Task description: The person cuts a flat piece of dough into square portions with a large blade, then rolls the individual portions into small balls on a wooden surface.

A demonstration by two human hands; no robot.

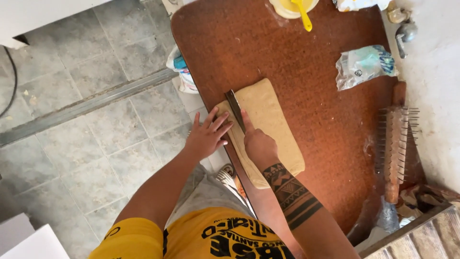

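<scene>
Head view: right hand presses knife into dough; left hand steadies edge.

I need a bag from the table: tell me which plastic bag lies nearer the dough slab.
The crumpled bag with blue-green print, right of the dough slab. The other bag lies at the table's far edge, cut off by the frame.

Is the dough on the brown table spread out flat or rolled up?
Spread flat: the dough lies as a long slab on the table, with the knife across it.
</scene>
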